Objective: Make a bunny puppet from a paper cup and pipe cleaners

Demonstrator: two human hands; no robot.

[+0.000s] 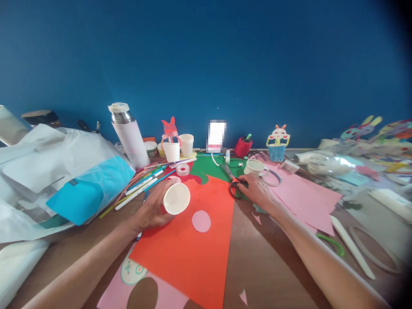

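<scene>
My left hand (152, 208) is wrapped round a white paper cup (177, 199), its open mouth tilted towards me above an orange paper sheet (196, 257). A small pink paper circle (201, 221) lies on that sheet, just right of the cup. To the right, the fingers of my right hand (259, 193) are on the black handles of a pair of scissors (233, 189), with the blades pointing away towards the wall. Some of those fingertips are hidden. Behind my right hand stands a pale mug (254, 166).
Pink sheets (305, 193) lie at right, beside a blurred heap of craft items. Several pens (138, 189) and a tape roll (183, 169) lie left of centre. A flask (130, 139), decorated cups (171, 151) and a bright phone (216, 135) stand along the blue wall. Plastic bags (28, 180) fill the left.
</scene>
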